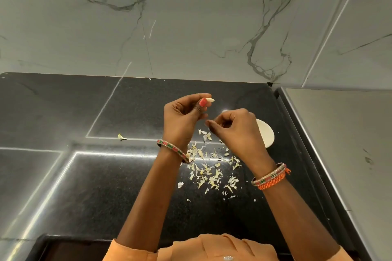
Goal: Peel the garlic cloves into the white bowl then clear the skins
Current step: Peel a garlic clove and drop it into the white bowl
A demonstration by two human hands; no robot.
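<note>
My left hand point(184, 116) is raised over the black counter and pinches a pale peeled garlic clove point(210, 100) between thumb and fingers. My right hand point(235, 128) hovers just right of it with curled fingers; whether a scrap of skin is pinched in them I cannot tell. The white bowl point(266, 134) sits behind my right hand, mostly hidden by it. A scatter of garlic skins point(212, 171) lies on the counter between my forearms.
The black granite counter point(106, 176) runs to a marble wall at the back. One stray skin point(121, 137) lies apart at the left. A raised grey ledge point(339, 144) borders the counter on the right. A dark edge shows at the near left.
</note>
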